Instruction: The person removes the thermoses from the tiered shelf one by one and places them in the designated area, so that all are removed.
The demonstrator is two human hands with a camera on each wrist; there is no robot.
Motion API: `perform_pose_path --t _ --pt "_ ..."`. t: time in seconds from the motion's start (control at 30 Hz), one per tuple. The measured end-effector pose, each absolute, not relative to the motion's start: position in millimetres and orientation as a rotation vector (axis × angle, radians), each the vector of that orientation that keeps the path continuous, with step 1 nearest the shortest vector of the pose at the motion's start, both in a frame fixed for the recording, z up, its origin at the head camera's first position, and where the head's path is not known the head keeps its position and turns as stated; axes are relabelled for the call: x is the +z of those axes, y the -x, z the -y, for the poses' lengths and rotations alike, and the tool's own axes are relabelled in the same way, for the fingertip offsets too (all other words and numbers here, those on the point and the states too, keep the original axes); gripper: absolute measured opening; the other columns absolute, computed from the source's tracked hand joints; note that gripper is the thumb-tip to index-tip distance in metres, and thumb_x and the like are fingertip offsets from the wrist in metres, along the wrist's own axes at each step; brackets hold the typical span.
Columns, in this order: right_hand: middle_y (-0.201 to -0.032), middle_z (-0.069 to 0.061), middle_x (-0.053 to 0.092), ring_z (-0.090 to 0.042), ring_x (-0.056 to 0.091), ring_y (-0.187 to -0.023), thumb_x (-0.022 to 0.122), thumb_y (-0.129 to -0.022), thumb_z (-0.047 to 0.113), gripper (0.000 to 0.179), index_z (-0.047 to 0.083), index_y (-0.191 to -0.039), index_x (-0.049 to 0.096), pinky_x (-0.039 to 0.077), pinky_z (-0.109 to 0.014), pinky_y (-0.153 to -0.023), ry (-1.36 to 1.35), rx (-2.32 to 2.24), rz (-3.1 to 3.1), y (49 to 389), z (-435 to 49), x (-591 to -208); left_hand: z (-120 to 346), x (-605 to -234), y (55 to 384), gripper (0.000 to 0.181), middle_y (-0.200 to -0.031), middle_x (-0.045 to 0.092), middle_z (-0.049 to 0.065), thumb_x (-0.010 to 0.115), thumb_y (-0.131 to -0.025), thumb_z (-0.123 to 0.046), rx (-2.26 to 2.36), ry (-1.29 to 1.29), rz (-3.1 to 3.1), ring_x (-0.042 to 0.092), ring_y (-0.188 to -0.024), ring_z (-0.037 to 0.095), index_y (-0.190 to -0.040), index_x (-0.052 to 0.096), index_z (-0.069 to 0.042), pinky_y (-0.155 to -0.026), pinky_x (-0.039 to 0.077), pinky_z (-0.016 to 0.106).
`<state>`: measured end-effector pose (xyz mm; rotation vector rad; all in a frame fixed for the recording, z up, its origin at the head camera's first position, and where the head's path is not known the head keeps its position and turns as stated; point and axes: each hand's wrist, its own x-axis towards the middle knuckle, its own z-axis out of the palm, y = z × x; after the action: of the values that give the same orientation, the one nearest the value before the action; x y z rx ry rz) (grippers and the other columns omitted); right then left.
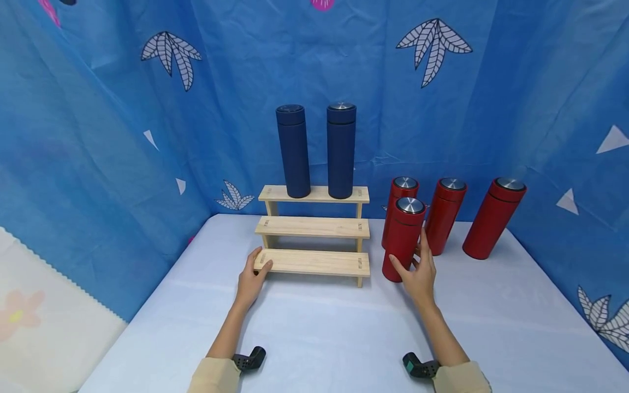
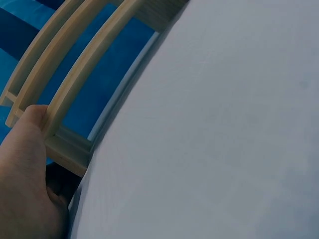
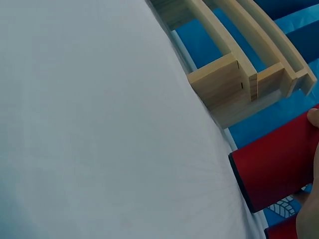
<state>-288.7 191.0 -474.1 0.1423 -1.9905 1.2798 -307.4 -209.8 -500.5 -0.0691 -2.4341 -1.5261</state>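
Note:
A three-step wooden shelf (image 1: 314, 263) stands at the middle of the table. My left hand (image 1: 250, 283) grips the left end of its lowest step, thumb on top; the left wrist view shows the thumb on the wood (image 2: 62, 104). To the right of the shelf, my right hand (image 1: 420, 279) holds a red thermos (image 1: 404, 237) with a silver lid, fingers on its right side and thumb across the front. That thermos is upright, its base close over the white cloth in the right wrist view. Two dark blue thermoses (image 1: 295, 158) stand on the top step.
Three more red thermoses stand at the back right: one (image 1: 399, 191) partly hidden behind the held one, one (image 1: 444, 218) beside it, one (image 1: 493, 218) farther right. White cloth (image 1: 324, 338) covers the table. A blue patterned curtain (image 1: 236, 82) hangs behind and at the sides.

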Motion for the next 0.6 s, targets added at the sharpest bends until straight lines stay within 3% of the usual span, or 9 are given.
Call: perform_pose_path --t 0.27,0.6 --pt "-0.134 -0.010 0.043 -0.025 0.045 -0.114 0.079 -0.071 0.005 0.100 0.030 -0.147 0.020 0.045 -0.055 -0.085 -0.064 1.259 1.958 284 -209 -467 207 -502 307 0.068 -0.143 0.035 0.018 0.054 -0.089 -0.049 -1.529 0.069 2.429 0.033 -0.130 0.036 -0.144 0.029 -0.016 -0.105 0.026 0.050" --pt "-0.136 -0.005 0.042 -0.020 0.043 -0.118 0.076 -0.077 0.012 0.092 0.035 -0.146 0.021 0.042 -0.043 -0.095 0.201 1.099 1.908 272 -284 -461 208 -501 308 0.065 -0.142 0.036 0.018 0.055 -0.090 -0.046 -1.520 0.056 2.420 0.033 -0.129 0.036 -0.143 0.031 -0.018 -0.104 0.027 0.051"
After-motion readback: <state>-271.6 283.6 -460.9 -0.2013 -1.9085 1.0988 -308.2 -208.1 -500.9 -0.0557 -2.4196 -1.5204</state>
